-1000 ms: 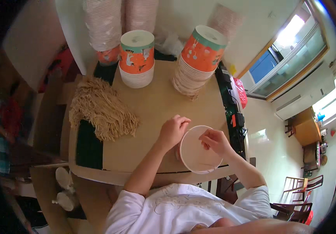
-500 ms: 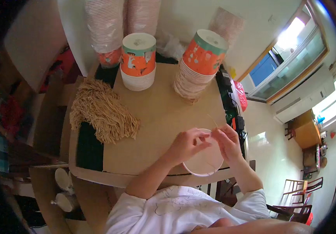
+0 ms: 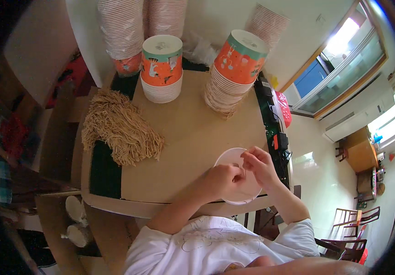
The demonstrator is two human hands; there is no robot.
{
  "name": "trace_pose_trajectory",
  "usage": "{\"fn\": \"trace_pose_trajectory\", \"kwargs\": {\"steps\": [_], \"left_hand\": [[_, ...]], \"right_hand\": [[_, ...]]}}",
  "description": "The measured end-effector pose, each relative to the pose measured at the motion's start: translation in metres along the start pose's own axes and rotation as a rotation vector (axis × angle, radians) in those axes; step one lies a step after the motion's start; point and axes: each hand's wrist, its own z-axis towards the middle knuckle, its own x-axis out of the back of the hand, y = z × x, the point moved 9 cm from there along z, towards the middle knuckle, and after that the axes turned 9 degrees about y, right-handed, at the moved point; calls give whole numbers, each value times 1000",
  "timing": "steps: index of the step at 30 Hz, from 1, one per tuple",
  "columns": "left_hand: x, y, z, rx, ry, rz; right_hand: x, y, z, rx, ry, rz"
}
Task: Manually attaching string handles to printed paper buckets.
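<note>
A white round paper bucket point(image 3: 227, 155) is at the table's front edge, its wide mouth toward me. Over that mouth my left hand point(image 3: 227, 178) is closed, fingers curled in. Close to its right, my right hand point(image 3: 258, 164) pinches with thumb and forefinger. A thin piece of tan cord seems to run between the two hands, mostly hidden by the fingers. To the left lies a thick heap of tan cords point(image 3: 122, 130).
Orange-and-green paper buckets stand upside down in a left stack point(image 3: 162, 68) and a right stack point(image 3: 238, 59), with loose cords around the right one. Plastic-wrapped stacks point(image 3: 122, 32) rise behind. Black power adapters point(image 3: 280, 142) line the right edge. An open carton point(image 3: 60, 220) stands lower left.
My left hand has turned and curled its fingers inward. My right hand has shifted slightly, and the cord end that stuck up above it no longer shows.
</note>
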Motion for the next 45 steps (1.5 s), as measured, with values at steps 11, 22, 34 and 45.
{"fn": "trace_pose_trajectory", "kwargs": {"steps": [11, 22, 34, 45], "left_hand": [[54, -65, 44, 77, 364, -111], [8, -92, 57, 237, 55, -438], [7, -84, 52, 234, 16, -471], [9, -84, 51, 255, 8, -457]], "right_hand": [[-2, 30, 6, -21, -57, -439], [11, 45, 19, 118, -13, -580], [11, 46, 22, 136, 2, -655], [7, 44, 22, 91, -20, -706]]}}
